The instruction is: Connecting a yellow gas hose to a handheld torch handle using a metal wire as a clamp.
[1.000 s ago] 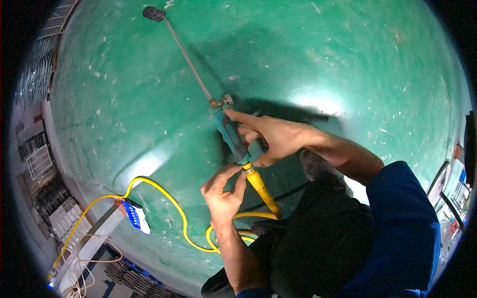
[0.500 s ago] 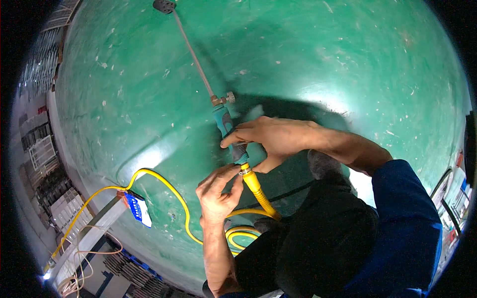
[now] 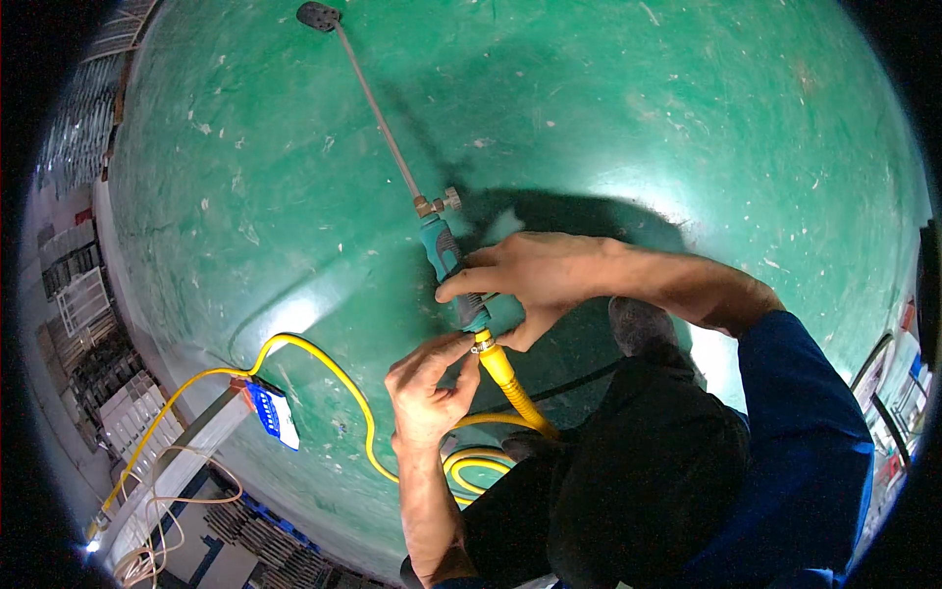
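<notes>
A long-necked gas torch slants away from me over the green floor. It has a teal and black handle [image 3: 441, 243], a small valve knob [image 3: 452, 198], a thin metal tube [image 3: 378, 110] and a dark burner head [image 3: 319, 16]. At the handle's near end is a yellow hose [image 3: 512, 388], with a metal hose clamp [image 3: 482, 345] around it. My right hand [image 3: 549, 275] holds the handle from the right, its thumb reaching down beside the clamp. With bent fingers pinched at the clamp, my left hand [image 3: 427, 388] works from the left; its fingertips are partly hidden.
Loops of yellow hose [image 3: 469, 459] lie by my legs, and the hose runs left over a grey beam [image 3: 201, 437]. A blue and white packet [image 3: 273, 414] hangs at the beam's end beside thin pale cable [image 3: 175, 499]. Stacked metal parts [image 3: 83, 339] line the left side.
The torch has shifted slightly toward me, its burner head a little left and nearer. The clamp sits slightly lower. Both hands keep nearly the same hold.
</notes>
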Motion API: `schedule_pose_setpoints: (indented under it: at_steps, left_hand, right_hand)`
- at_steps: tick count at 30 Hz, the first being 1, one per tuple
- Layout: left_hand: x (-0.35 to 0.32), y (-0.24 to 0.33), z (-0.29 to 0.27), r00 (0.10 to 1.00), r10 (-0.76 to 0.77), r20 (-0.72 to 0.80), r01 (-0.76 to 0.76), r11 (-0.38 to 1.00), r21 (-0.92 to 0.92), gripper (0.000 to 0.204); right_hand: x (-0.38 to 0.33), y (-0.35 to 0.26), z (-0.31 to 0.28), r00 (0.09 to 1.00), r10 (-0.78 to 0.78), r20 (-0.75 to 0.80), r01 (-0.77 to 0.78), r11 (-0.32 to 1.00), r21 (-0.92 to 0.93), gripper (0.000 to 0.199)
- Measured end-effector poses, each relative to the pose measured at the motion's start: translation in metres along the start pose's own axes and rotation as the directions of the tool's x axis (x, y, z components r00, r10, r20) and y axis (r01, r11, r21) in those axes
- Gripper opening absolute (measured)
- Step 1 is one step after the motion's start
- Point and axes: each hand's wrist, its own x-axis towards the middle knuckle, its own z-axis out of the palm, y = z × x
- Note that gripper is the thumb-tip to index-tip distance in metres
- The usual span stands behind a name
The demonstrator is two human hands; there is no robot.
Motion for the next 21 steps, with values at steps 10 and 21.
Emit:
schedule_pose_setpoints:
  at_steps: [10,21]
  left_hand:
    - [0.006,-0.005,0.001,0.998,0.025,-0.049,-0.024,1.000,0.020,0.022]
    - [-0.003,-0.018,0.021,0.987,0.038,-0.159,-0.020,0.994,0.111,0.023]
  right_hand:
    - [0.007,0.011,0.007,0.999,-0.041,-0.032,0.039,0.998,-0.044,0.073]
    - [0.015,0.012,-0.005,0.996,-0.027,-0.088,0.025,0.999,-0.022,0.067]
